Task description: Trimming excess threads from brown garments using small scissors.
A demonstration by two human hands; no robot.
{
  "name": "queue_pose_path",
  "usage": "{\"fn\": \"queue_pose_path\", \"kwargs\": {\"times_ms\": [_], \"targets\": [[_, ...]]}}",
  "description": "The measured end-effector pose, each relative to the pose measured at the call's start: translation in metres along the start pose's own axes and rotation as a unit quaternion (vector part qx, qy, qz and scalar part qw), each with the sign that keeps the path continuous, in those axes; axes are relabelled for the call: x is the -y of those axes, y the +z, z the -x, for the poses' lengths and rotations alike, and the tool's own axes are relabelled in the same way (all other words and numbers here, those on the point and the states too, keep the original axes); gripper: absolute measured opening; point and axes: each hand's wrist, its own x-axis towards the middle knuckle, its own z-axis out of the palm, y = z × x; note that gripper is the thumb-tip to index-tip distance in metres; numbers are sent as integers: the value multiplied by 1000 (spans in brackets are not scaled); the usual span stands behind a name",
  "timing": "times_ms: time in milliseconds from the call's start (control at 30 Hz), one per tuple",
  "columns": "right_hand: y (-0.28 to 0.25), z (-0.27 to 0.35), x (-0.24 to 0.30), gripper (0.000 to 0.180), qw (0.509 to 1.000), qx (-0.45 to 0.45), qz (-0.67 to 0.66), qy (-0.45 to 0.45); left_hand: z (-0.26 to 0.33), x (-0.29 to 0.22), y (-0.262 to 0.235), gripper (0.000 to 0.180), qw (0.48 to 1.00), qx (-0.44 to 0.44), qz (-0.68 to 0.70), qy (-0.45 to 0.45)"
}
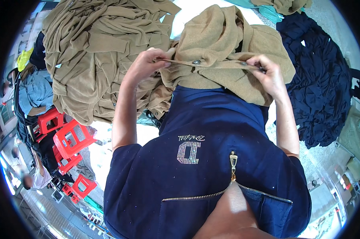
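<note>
Across my lap lies a tan-brown cloth garment point(212, 36), bunched up, with a buttoned edge drawn out in a nearly straight line between my hands. At the left end of that edge, my left hand point(150, 61) pinches the cloth between thumb and fingers. My right hand point(268, 71) is closed on the same edge farther right, its fingers curled; a small dark thing shows by the fingertips, too unclear to name. One dark round button point(196, 62) sits on the edge between the hands, nearer the left one.
A large heap of similar brown garments point(104, 51) rises at the left. To the right lies a pile of dark navy cloth point(315, 87). Red plastic stools point(73, 138) stand at the lower left, and a person point(38, 173) is beyond them.
</note>
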Motion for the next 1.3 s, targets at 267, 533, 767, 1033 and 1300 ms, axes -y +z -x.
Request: {"fn": "queue_pose_path", "kwargs": {"times_ms": [267,533,767,1033,1300], "targets": [[-32,-3,13,22,992,85,-71,54,5,-9,-20,25,981,83,162,-65],[-35,-4,19,12,975,-74,129,-168,19,-18,-28,16,946,98,306,-38],[4,-17,83,25,790,-237,196,-530,-3,-122,-3,5,877,98,469,45],[37,-20,67,30,837,-219,135,-484,-11,-141,30,22,933,55,343,92],[43,-16,77,40,961,-92,-50,-255,-8,-143,24,30,985,-10,44,165]]}}
